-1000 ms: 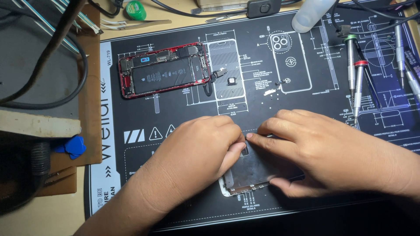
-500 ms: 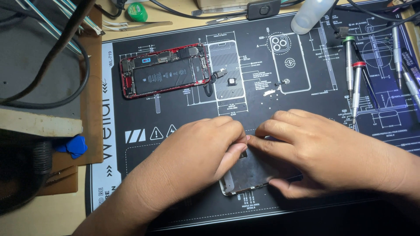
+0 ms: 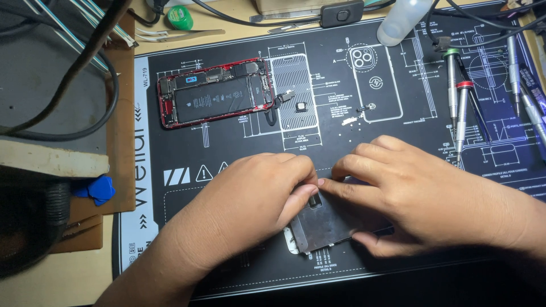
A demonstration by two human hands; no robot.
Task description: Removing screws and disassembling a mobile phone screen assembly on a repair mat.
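Both hands sit together low on the black repair mat (image 3: 341, 113), which covers the tabletop (image 3: 51, 284). Left hand (image 3: 250, 199) and right hand (image 3: 421, 193) meet fingertip to fingertip over a thin grey metal plate (image 3: 335, 224) lying flat on the mat near its front edge. The left thumb and forefinger pinch at the plate's upper left corner, while the right thumb tucks under the plate's lower edge and the right fingers press down on top, so the plate looks pinned in place for fine work at that corner. Both hands are closed on the plate; what exactly sits between the fingertips is too small to tell.

Well apart, up the mat, an opened red phone body (image 3: 216, 96) lies face up with battery and boards exposed, parked clear of the hands. Small loose parts (image 3: 355, 116) rest on the mat's printed outlines between phone and hands, likely kept there so they don't stray. Precision screwdrivers (image 3: 458, 108) lie in a row at right, near the right hand. A translucent bottle (image 3: 401, 23) lies at the top edge, tweezers (image 3: 170, 35) and a green round thing (image 3: 180, 17) at top left, blue picks (image 3: 96, 189) left of the mat.
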